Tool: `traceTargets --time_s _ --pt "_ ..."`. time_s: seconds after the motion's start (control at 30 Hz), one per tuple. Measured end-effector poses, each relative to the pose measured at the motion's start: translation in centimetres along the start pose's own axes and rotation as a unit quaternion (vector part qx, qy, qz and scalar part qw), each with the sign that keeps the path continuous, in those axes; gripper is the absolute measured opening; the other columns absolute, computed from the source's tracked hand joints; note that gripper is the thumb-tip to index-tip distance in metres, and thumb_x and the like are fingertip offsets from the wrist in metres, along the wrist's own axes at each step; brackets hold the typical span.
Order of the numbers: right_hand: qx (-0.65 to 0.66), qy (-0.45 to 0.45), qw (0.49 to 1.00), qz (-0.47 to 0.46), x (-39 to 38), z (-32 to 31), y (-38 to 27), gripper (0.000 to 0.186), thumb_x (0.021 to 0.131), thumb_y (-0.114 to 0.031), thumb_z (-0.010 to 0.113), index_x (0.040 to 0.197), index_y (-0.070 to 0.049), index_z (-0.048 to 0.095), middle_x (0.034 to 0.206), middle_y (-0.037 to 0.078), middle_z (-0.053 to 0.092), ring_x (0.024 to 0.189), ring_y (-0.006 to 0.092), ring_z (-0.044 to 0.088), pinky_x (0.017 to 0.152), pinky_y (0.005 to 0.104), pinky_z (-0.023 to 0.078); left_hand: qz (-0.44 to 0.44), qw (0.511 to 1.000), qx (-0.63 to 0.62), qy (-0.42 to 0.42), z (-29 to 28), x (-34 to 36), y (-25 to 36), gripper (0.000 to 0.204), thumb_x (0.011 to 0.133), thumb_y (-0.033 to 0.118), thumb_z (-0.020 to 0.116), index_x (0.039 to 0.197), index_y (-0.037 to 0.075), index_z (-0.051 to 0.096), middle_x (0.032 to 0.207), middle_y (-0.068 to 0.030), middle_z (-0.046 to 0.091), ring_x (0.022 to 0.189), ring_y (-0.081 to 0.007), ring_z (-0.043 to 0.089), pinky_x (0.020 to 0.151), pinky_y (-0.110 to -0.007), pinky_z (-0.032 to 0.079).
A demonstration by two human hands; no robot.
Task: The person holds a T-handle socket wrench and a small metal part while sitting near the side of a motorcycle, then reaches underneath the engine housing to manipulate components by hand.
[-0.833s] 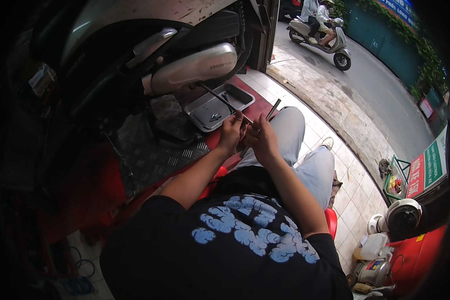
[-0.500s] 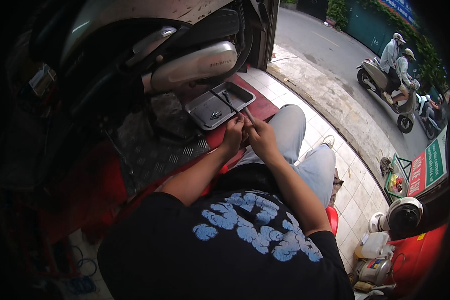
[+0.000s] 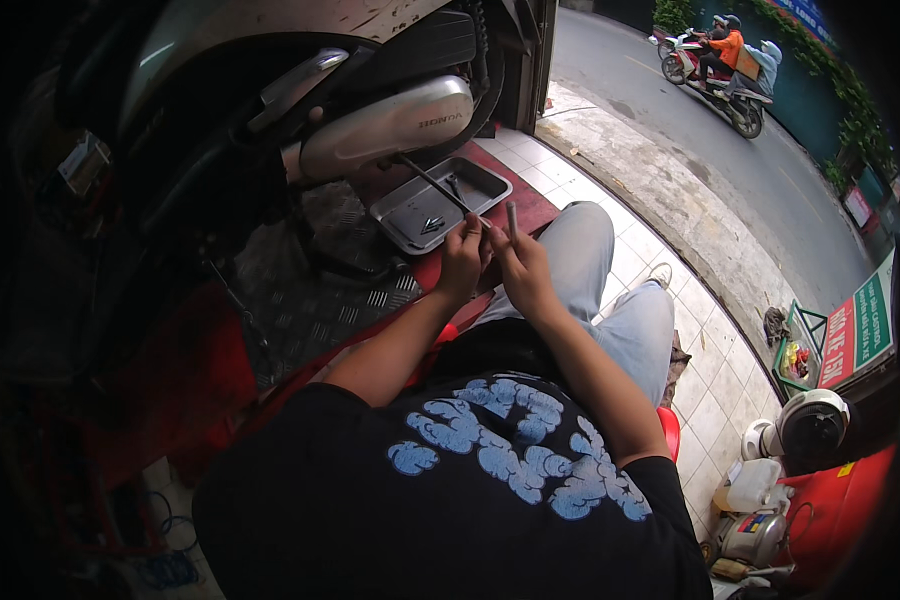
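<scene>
1. The left hand (image 3: 460,262) was closed in a pinch around a slim, dark metal rod (image 3: 435,184), which ran from the fingers toward 10 to 11 o'clock.
2. The right hand (image 3: 523,272), just beside it at 3 o'clock, was curled around a short, grey, cylindrical rod (image 3: 512,219) pointing to 12 o'clock; whether the two rods were joined could not be told.
3. At 10 to 11 o'clock from the hands, under the dark rod, lay a shallow, rectangular, silver metal tray (image 3: 398,212) holding small, dark metal pieces (image 3: 431,226).
4. The tray rested on a flat red platform (image 3: 532,208).
5. Beyond it, at 11 o'clock, was a motorbike's long, rounded, silver casing (image 3: 375,130).
6. Blue denim trousers (image 3: 582,252) covered the legs at 3 o'clock.
</scene>
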State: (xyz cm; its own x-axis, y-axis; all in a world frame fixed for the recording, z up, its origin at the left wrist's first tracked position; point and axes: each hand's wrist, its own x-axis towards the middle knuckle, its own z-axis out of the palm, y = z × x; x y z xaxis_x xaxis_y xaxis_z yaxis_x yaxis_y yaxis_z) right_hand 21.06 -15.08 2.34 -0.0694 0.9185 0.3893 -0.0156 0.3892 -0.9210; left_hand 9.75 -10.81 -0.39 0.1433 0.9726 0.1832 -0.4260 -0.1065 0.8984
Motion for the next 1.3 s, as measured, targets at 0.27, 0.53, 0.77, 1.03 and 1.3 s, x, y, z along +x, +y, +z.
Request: traceTargets --time_s 0.27,0.53,0.77,1.03,1.3 --pt "0.316 -0.02 0.936 0.153 0.5 0.1 0.1 0.038 0.1 -0.038 0.049 0.072 -0.014 0.044 0.061 -0.004 0.038 0.051 0.0066 0.035 0.047 0.025 0.028 0.029 0.999 0.023 0.011 -0.5 0.6 -0.5 0.045 0.103 0.043 0.042 0.073 0.011 0.053 0.058 0.0066 0.043 0.05 -0.0026 0.037 0.046 -0.022 0.028" --pt "0.337 0.02 0.922 0.19 1.7 0.3 0.4 0.039 0.099 -0.035 0.049 0.068 -0.014 0.038 0.055 -0.004 0.032 0.042 0.0083 0.028 0.041 0.0264 0.023 0.018 1.0 0.008 0.0 -0.8 1.2 -0.6 0.045 0.101 0.046 0.045 0.071 0.012 0.052 0.059 0.0071 0.043 0.05 -0.0022 0.037 0.045 -0.021 0.027" --pt "0.26 0.064 0.951 0.152 1.7 0.3 0.5 0.035 0.098 -0.024 0.046 0.07 -0.004 0.053 0.057 0.004 0.051 0.042 0.0116 0.047 0.039 0.0257 0.036 -0.002 1.0 -0.001 -0.01 -0.4 1.1 -0.4 0.043 0.101 0.045 0.046 0.074 0.012 0.053 0.06 0.0074 0.044 0.049 -0.0019 0.036 0.045 -0.021 0.027" --pt "0.225 0.082 0.963 0.127 1.5 0.6 0.9 0.032 0.097 -0.021 0.051 0.071 -0.002 0.054 0.058 0.005 0.054 0.041 0.0107 0.047 0.037 0.025 0.036 -0.01 0.998 -0.041 -0.044 -1.5 1.8 -1.9 0.035 0.101 0.041 0.048 0.083 0.012 0.058 0.068 0.0071 0.054 0.057 0.0001 0.047 0.048 -0.019 0.035" --pt "0.195 0.102 0.967 0.127 1.4 0.7 1.0 0.029 0.095 -0.019 0.055 0.072 -0.002 0.055 0.059 0.006 0.057 0.041 0.0104 0.049 0.036 0.0241 0.036 -0.019 0.999 -0.035 -0.025 -0.8 1.6 -1.2 0.039 0.102 0.041 0.046 0.076 0.012 0.053 0.061 0.0069 0.045 0.049 -0.0024 0.037 0.044 -0.021 0.028"
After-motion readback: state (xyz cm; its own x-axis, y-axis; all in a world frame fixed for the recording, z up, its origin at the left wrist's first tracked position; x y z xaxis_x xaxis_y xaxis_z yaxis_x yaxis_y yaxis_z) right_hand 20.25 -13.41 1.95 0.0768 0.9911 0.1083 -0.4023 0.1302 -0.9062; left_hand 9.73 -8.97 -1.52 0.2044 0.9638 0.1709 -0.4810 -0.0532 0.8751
